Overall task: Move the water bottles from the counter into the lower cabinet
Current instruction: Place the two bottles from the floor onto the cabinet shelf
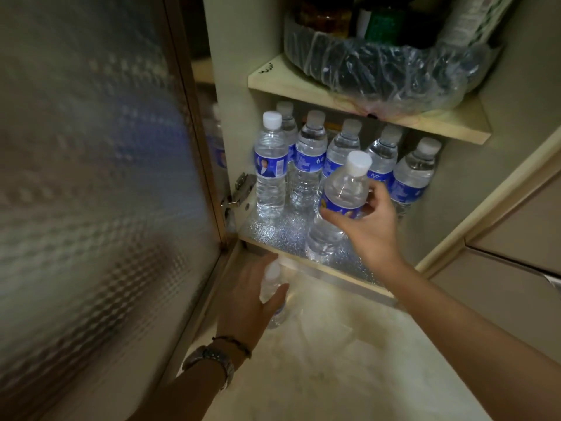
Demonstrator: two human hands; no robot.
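Right hand (368, 221) grasping a tilted water bottle (340, 205) at the cabinet shelf (343, 270) front edge; left hand (253, 294) gripping a second bottle (273, 294) below the shelf.

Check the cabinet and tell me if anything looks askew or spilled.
No spill shows. The bottle in the right hand leans, its base on the shelf liner. The standing bottles behind are upright. The left hand holds another bottle, blurred.
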